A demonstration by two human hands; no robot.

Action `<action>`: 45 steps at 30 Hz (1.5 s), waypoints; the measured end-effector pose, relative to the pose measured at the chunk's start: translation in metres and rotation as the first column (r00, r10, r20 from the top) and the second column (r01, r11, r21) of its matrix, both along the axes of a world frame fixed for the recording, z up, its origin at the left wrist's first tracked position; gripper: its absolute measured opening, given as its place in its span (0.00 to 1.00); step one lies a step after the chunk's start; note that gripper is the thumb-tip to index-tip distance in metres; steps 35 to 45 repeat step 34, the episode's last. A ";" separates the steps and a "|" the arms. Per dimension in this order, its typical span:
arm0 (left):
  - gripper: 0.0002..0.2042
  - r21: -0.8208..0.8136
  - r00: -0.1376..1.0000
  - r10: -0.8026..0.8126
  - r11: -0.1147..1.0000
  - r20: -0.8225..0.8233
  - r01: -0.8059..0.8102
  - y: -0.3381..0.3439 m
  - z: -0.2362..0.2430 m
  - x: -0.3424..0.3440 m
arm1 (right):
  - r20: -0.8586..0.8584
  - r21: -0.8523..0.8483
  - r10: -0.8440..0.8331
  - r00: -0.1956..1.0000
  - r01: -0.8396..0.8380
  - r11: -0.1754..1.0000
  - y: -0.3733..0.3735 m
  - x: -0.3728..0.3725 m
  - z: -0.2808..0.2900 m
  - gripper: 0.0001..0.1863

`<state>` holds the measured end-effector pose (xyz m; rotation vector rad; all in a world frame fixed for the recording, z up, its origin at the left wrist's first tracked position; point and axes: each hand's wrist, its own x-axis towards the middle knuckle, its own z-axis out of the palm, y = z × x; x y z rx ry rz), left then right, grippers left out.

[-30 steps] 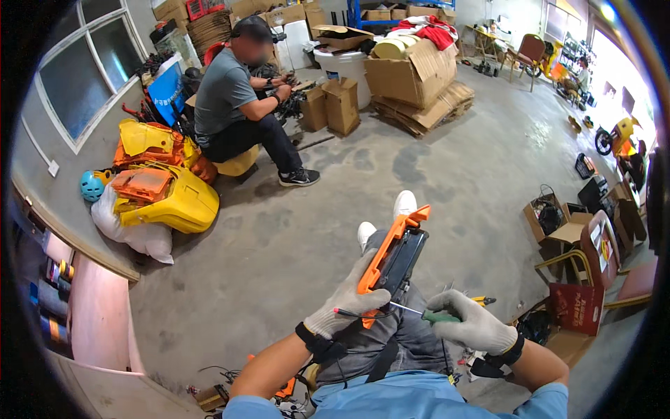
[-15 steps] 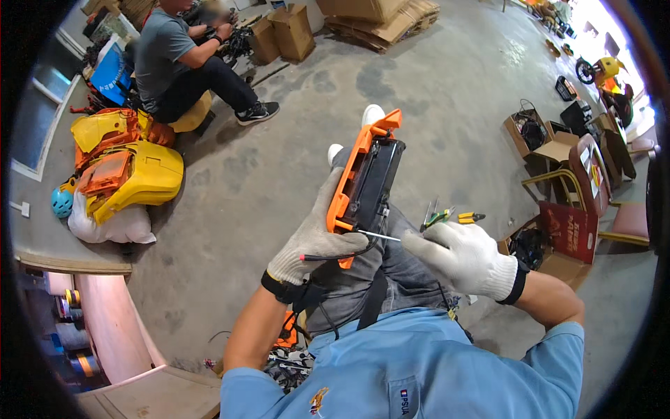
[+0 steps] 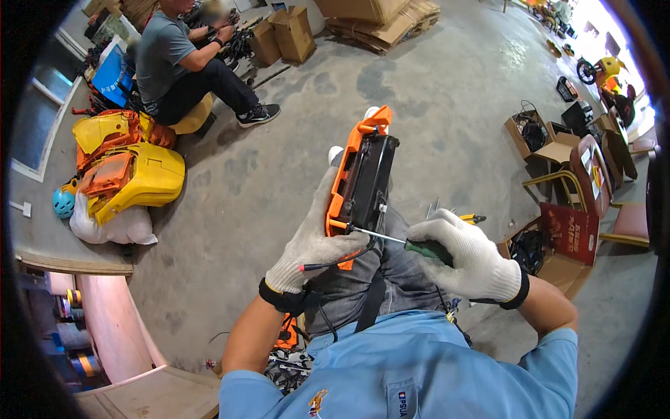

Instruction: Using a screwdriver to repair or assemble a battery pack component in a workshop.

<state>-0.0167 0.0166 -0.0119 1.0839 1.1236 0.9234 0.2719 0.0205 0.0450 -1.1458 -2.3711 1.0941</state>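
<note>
My left hand [image 3: 314,241], in a white knit glove, grips the lower left side of an orange plastic frame [image 3: 338,202] with a black box-shaped unit [image 3: 370,178] set in it. The piece stands tilted over my lap. A black cable [image 3: 331,265] with a red tip runs out past my left fingers. In my gloved right hand [image 3: 469,258] is a screwdriver [image 3: 427,249] with a green handle. Its thin metal shaft points left, and the tip meets the lower end of the orange frame near my left thumb. Whatever the tip touches is too small to make out.
Pliers with yellow handles [image 3: 474,218] lie beyond my right hand. A person [image 3: 171,63] sits at the upper left, near yellow and orange body panels [image 3: 150,174]. To the right stand a chair [image 3: 588,171] and an open carton [image 3: 558,269]. Flattened cardboard [image 3: 380,31] is stacked at the back.
The fingers of my right hand have shifted, and the green screwdriver handle now shows. The orange frame has turned slightly more upright, its far end moving left.
</note>
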 end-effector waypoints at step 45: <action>0.60 -0.014 0.893 -0.037 0.999 -0.448 0.035 0.002 0.018 -0.010 | 0.068 0.535 0.009 0.998 -0.044 0.844 -0.006 -0.010 -0.025 0.24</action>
